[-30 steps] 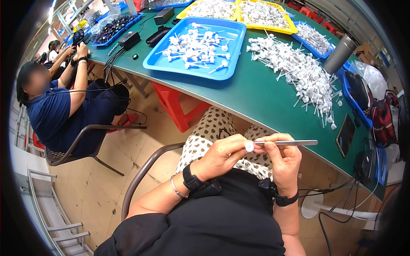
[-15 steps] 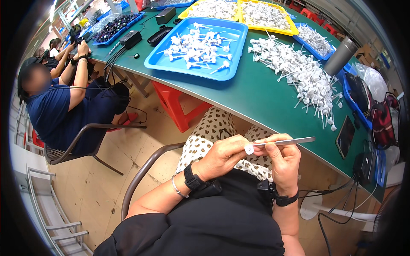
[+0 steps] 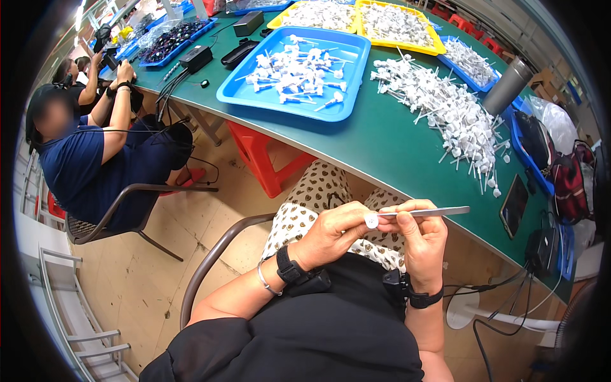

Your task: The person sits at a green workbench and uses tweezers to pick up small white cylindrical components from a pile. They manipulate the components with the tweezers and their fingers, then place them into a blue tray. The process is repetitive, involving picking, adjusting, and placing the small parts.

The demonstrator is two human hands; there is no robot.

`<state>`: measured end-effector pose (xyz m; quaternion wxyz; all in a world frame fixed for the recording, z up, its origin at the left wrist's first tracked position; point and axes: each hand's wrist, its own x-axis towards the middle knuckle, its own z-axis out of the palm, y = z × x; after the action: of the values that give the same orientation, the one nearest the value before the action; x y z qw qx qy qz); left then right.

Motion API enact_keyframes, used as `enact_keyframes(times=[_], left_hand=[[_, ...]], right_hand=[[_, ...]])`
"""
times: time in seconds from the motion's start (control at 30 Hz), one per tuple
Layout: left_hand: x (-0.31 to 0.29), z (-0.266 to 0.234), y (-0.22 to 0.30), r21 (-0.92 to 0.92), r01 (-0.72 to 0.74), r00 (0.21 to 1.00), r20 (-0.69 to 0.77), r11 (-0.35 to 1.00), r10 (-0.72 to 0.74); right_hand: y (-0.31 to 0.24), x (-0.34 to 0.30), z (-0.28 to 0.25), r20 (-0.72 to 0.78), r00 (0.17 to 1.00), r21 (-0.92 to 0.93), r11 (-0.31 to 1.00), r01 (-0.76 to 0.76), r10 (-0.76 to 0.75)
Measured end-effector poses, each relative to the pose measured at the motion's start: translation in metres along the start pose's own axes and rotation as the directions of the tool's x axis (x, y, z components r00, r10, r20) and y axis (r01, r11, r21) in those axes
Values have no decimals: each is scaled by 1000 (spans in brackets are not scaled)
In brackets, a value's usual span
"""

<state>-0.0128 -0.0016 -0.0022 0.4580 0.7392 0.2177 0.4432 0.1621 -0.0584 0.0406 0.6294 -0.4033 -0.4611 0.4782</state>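
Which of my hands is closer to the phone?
Right. Your right hand is left of the phone and lower in view; your left hand is farther left.

A green flat surface (image 3: 359,149) extends before the person. A blue rectangular plastic tray (image 3: 254,97) stands on it, left of a loose pile of white stemmed plastic parts (image 3: 445,108); similar parts lie in the tray. Two yellow rectangular plastic trays (image 3: 410,47) stand side by side behind. A grey metal cylinder (image 3: 507,87) stands right of the pile. A flat black rectangular phone (image 3: 514,205) lies nearer the person, toward the right. A red plastic stool (image 3: 258,159) stands below the front edge. Before that edge, a white round piece (image 3: 371,221) sits at the left fingers (image 3: 349,221); a slim silver metal tool (image 3: 453,210) lies in the right fingers (image 3: 418,204).
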Motion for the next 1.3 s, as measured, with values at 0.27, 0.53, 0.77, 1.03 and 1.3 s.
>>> enact_keyframes(times=[0.27,0.53,0.77,1.03,1.3], left_hand=[[1,0,-1,13,-42,999,-8,999,42],[2,1,-1,39,-24,1000,0,999,24],[1,0,-3,69,-56,998,5,996,56],[2,-1,-1,97,-35,999,-1,995,35],[1,0,-5,98,-48,999,-11,994,49]], right_hand=[[-1,1,-2,12,1000,0,1000,-16,16],[-2,-3,3,36,992,-106,986,127,-124],[1,-3,-1,68,983,-282,942,182,-170],[2,-3,1,64,975,-321,921,221,-212],[4,-2,0,94,960,-413,867,278,-263]])
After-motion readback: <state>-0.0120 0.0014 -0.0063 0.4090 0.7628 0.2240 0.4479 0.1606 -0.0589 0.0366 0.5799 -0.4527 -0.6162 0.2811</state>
